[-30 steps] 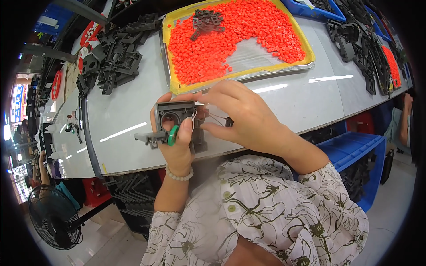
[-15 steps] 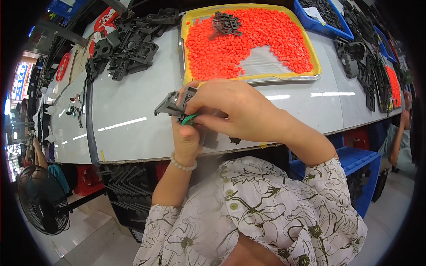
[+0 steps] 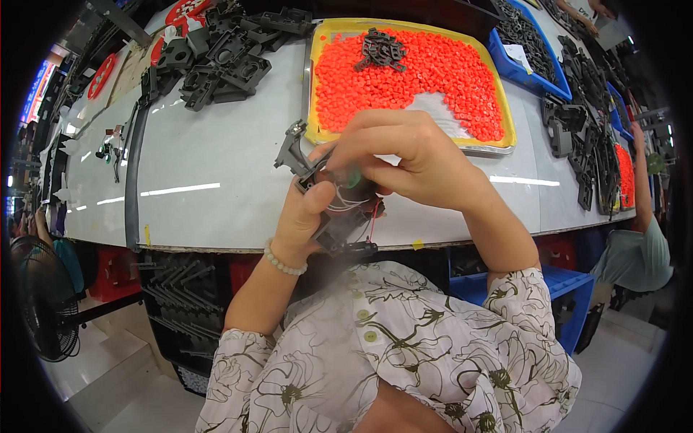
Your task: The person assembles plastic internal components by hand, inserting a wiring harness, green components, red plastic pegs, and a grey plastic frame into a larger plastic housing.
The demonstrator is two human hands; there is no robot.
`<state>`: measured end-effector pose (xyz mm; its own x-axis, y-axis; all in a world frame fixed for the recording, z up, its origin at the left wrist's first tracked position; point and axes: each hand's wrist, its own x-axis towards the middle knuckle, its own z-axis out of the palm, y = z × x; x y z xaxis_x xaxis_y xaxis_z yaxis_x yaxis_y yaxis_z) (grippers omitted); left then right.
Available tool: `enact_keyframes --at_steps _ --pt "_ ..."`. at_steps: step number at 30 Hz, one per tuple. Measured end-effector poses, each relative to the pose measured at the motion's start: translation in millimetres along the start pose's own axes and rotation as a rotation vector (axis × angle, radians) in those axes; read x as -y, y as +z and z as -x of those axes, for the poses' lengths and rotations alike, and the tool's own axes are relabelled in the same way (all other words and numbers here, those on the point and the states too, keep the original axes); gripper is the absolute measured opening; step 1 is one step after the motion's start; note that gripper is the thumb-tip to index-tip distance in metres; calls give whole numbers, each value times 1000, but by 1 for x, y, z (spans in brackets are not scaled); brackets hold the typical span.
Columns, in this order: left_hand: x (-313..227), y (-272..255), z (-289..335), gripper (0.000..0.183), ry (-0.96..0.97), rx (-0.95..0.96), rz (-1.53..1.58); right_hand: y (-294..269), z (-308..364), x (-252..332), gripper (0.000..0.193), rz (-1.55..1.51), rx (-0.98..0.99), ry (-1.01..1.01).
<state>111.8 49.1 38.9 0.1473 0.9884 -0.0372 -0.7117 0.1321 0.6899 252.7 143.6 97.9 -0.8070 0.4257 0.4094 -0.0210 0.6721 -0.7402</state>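
My left hand (image 3: pixel 299 216) is closed around a dark grey plastic housing (image 3: pixel 294 156), which is tilted above the near side of the table. Thin white wires and a red wire (image 3: pixel 377 211) hang by its lower part. My right hand (image 3: pixel 415 148) comes in from the right, fingers bent and pinched over the housing. At its fingertips shows a small green part (image 3: pixel 354 177), partly hidden and blurred. A bead bracelet (image 3: pixel 283 261) circles my left wrist.
Behind my hands stands a yellow-rimmed tray (image 3: pixel 312 86) of red pellets, with a dark clustered part (image 3: pixel 381 50) on top. Grey plastic housings (image 3: pixel 224 61) lie piled at the far left. A blue bin (image 3: pixel 530 79) stands far right. A fan (image 3: pixel 47 299) is at the left.
The housing has turned in my left hand, and its lower part with the wires now shows. My right hand has moved slightly right, still at the green part.
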Motion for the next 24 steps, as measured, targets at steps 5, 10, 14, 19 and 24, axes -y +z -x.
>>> enact_keyframes --at_steps 5,10,14,19,24 --pt "-4 -1 1 71 -41 -38 -90 4 0 -5 19 -30 48 18" --pt "1 -4 2 73 37 -6 -9 5 -2 -4 21 -160 56 89" --pt "0 -2 1 84 -41 16 34 2 -4 -2 22 -159 63 124" --pt "-2 -4 1 88 -73 31 27 3 -4 -7 20 -15 77 -41" --pt "-3 -7 2 87 -106 51 60 5 -1 -4 19 -15 76 33"
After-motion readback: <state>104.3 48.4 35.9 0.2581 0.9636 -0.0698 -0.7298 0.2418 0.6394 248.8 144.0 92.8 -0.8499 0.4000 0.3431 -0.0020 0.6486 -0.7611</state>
